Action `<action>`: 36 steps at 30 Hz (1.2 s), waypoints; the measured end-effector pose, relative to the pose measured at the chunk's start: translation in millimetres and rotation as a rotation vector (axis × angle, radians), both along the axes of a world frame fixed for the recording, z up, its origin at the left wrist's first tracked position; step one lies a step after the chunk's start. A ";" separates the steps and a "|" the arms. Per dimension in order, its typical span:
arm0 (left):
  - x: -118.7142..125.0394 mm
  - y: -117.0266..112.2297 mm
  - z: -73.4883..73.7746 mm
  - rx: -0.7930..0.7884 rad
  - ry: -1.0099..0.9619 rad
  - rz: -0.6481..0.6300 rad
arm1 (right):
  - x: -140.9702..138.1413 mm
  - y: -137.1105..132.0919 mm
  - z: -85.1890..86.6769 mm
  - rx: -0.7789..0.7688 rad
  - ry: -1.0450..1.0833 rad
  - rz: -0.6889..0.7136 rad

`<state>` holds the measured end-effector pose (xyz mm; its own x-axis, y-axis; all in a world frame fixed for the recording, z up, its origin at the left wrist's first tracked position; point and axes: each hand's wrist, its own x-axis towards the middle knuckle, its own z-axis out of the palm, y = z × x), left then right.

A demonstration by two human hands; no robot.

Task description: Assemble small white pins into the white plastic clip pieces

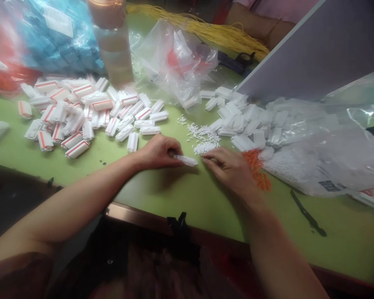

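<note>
My left hand rests on the green table and pinches one end of a small white plastic connector block. My right hand lies just right of that block, fingers curled with the fingertips at the edge of a heap of tiny white pins; whether it holds a pin is hidden. A small heap of orange pieces sits against the right hand's far side.
A pile of white blocks with orange stripes covers the left of the green table. Plain white blocks and clear plastic bags lie right. A bottle, blue parts bag, yellow wires, grey panel, another person's arm stand behind.
</note>
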<state>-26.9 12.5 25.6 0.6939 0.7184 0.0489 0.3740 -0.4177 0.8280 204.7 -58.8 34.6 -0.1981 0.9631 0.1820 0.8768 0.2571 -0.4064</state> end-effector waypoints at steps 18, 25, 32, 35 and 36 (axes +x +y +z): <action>-3.2 2.9 1.0 -0.076 -0.007 -0.073 | -22.8 -9.6 -1.2 -0.102 0.063 -0.114; 6.3 -2.5 -11.4 0.043 0.013 -0.020 | -31.7 -10.4 9.8 0.034 0.185 0.009; 15.0 -5.6 -19.5 0.162 -0.001 -0.054 | -38.1 -13.0 4.8 0.132 -0.014 0.080; 15.2 -5.6 -18.9 0.164 0.012 -0.048 | -38.8 -14.1 3.8 0.191 -0.114 0.095; 15.1 -5.6 -18.4 0.164 0.016 -0.048 | -39.2 -14.7 3.9 0.206 -0.137 0.102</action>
<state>-11.8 6.9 7.2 0.7286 0.6680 0.1512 0.3632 -0.5639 0.7417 165.5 -73.5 38.5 -0.3283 0.8825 0.3369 0.8855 0.4117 -0.2156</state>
